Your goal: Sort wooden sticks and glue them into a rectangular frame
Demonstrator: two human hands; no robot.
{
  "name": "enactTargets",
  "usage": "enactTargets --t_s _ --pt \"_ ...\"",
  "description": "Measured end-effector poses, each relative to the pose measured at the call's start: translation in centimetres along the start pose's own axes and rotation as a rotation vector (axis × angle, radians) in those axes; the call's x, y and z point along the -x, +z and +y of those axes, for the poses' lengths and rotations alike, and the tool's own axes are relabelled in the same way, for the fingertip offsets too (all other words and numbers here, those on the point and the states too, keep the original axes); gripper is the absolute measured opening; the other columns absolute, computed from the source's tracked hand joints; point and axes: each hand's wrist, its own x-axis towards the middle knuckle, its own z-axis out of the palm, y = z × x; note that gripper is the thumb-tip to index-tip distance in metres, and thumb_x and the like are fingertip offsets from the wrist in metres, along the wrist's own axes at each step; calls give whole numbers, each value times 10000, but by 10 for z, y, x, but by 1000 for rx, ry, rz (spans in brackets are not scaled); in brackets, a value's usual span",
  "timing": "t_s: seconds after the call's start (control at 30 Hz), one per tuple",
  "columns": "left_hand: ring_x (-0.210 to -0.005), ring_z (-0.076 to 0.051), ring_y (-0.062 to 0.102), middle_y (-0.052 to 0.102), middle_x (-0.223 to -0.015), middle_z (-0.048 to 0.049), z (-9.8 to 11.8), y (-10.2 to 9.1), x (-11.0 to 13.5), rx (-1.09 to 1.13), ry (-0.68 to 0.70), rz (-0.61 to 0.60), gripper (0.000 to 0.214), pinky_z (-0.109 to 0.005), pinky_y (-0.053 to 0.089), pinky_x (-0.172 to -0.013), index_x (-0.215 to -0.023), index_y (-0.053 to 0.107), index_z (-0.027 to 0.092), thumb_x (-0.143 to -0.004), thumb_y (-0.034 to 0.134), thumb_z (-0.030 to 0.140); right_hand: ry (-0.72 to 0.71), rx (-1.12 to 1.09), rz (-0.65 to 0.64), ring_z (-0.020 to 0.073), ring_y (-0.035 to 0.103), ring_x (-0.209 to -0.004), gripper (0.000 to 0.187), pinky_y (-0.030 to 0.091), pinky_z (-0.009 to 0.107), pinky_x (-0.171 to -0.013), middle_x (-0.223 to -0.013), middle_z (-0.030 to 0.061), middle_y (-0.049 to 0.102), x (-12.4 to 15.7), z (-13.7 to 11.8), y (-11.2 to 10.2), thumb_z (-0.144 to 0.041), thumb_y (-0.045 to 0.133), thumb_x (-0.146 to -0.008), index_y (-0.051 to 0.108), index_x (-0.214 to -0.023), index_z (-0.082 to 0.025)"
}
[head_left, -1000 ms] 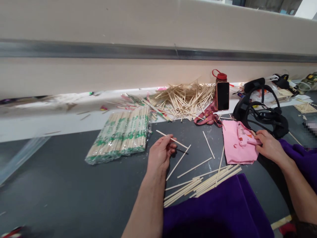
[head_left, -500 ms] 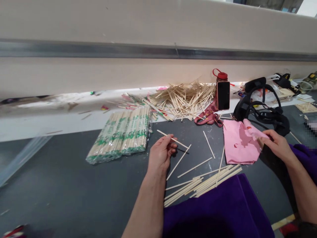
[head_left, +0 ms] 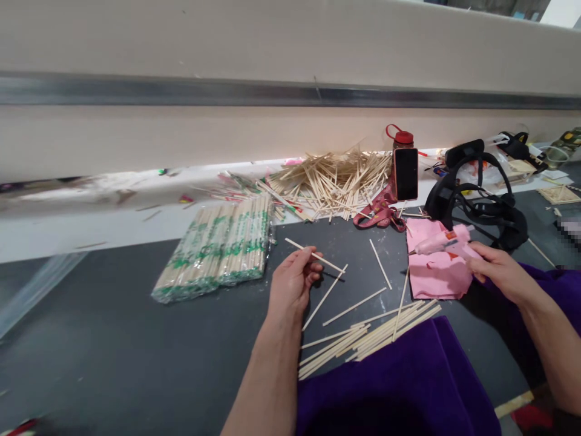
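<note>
My left hand (head_left: 297, 272) pinches a thin wooden stick (head_left: 329, 262) between thumb and fingers, held above the dark table. The far end of that stick meets or overlaps another stick (head_left: 324, 297); whether they touch I cannot tell. On the right, my right hand (head_left: 494, 266) is closed round the handle of a pink glue gun (head_left: 442, 241), its nozzle toward the left. Below the gun lies a pink cloth or paper sheet (head_left: 438, 278). Loose sticks and a row of sticks (head_left: 385, 333) lie between my hands, close to the purple cloth (head_left: 399, 381).
A plastic-wrapped pack of chopsticks (head_left: 218, 245) lies to the left. Behind stands a heap of loose sticks (head_left: 336, 178), with a red-capped bottle (head_left: 402, 138), a phone (head_left: 405, 174) and a patterned red strap (head_left: 381, 215) beside it. Black headgear straps (head_left: 476, 206) sit at the right.
My right hand has raised the pink glue gun off the pink sheet and turned it so it lies level, nozzle leftward. My left hand with its stick has stayed nearly still.
</note>
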Motion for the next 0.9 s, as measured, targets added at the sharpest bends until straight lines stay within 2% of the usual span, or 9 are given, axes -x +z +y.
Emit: enactTargets --t_s 0.13,0.23,0.37,0.5,0.6,0.73,0.9 --pt "-467 -63 521 641 -701 -14 1 -1 0 -20 3 4 279 -148 362 -377 -801 615 122 -607 704 302 181 -277 -31 82 399 -509 376 250 202 -395 -668 4 503 -24 14 10 -508 650 -752 611 -870 -153" --pt "-464 -63 521 639 -700 -11 1 -1 -1 -22 3 10 267 -149 362 -376 -799 613 125 -614 692 300 208 -384 -62 75 421 -515 358 219 188 -367 -738 35 540 -34 24 7 -479 681 -738 589 -820 -143" --pt "-459 -66 523 638 -688 -11 1 -2 -2 -17 -4 12 260 -153 370 -379 -798 615 124 -621 690 300 223 -427 -67 70 401 -494 359 198 177 -352 -741 33 551 -33 26 3 -450 678 -744 585 -922 -154" --pt "-457 -65 521 640 -676 -14 0 -3 -3 -6 -3 14 265 -147 368 -376 -792 618 121 -614 699 300 285 -461 -89 39 284 -422 327 92 154 -354 -686 -22 505 -28 25 3 -423 613 -783 535 -1018 -210" --pt "-457 -68 521 641 -673 -16 0 -3 -4 -5 -2 19 260 -146 368 -371 -780 618 124 -605 705 296 313 -471 -120 43 253 -406 327 73 151 -352 -659 -42 484 -26 27 -1 -345 578 -764 511 -1069 -248" --pt "-451 -68 510 639 -671 -18 1 -2 -4 -9 -1 26 255 -147 355 -363 -768 616 126 -600 705 297 308 -459 -125 48 279 -417 435 71 164 -355 -658 -37 471 -25 32 -13 -295 586 -716 516 -1141 -234" --pt "-468 -66 518 641 -683 -17 0 -1 -3 -20 -7 15 278 -145 368 -379 -778 618 122 -595 717 305 290 -369 -93 40 235 -416 492 50 180 -381 -641 -31 472 -27 38 -17 -267 576 -706 541 -1190 -188"
